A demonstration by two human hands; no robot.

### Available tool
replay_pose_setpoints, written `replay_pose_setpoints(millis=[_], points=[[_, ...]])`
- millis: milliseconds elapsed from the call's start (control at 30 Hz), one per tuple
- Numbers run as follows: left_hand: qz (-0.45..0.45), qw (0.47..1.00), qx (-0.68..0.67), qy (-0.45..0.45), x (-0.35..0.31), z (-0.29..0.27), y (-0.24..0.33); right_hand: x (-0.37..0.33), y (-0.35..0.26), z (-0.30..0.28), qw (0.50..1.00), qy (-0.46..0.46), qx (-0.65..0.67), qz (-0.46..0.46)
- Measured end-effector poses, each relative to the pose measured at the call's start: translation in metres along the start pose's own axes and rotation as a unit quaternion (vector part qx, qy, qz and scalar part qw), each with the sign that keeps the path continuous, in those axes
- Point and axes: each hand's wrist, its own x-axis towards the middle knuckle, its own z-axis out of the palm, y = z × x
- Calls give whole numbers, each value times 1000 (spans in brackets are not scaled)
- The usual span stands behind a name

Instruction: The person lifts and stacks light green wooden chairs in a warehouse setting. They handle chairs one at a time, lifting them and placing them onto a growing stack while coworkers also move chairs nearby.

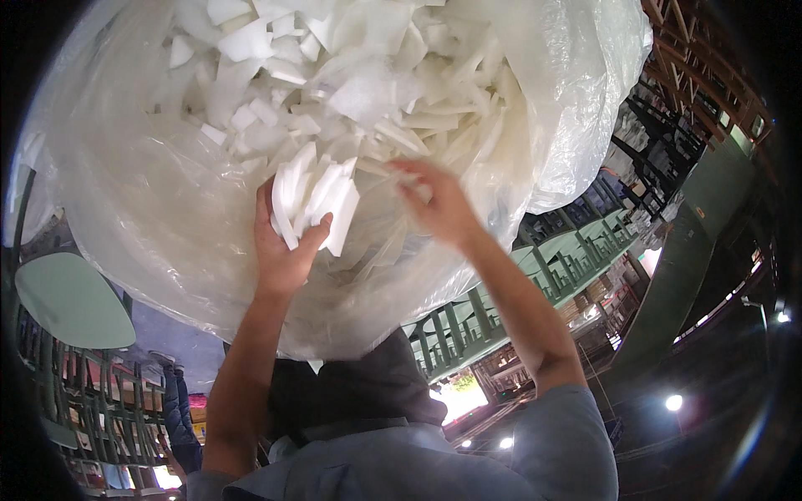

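Note:
A bundle of white foam pieces [322,196] stands on edge in my left hand [284,250], the thumb pressed against its near side and the fingers wrapped behind. To its right, apart from the bundle, my right hand [439,200] hovers over the bag with bent fingers, smeared by motion. Whether its fingertips pinch anything cannot be made out. Both hands are above the near part of a large clear plastic bag [159,225]. Inside it, farther off, lies a heap of loose white foam offcuts [334,92], flat and irregular in shape.
Beyond the bag on the right runs a pale green rack [551,267] with many slots. A light green rounded panel [75,299] is at the left, near dark frames. Another person's legs [177,409] show at the lower left. Bright lamps [673,402] glow at the lower right.

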Motion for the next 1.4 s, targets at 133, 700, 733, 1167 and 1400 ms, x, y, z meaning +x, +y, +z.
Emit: replay_pose_setpoints(millis=[133, 700, 733, 1167, 1400], points=[[21, 1000, 15, -4, -12, 8, -25, 28, 69, -43, 923, 206, -147, 290], [77, 990, 75, 90, -4, 10, -2, 83, 64, 3, 850, 212, 168, 452], [82, 988, 102, 87, -4, 9, -2, 93, 78, 8, 849, 200, 170, 458], [38, 997, 34, 65, -8, -9, -10, 79, 107, 19, 784, 218, 376, 444], [32, 997, 27, 66, -9, -8, -10, 80, 101, 14, 866, 205, 131, 437]])
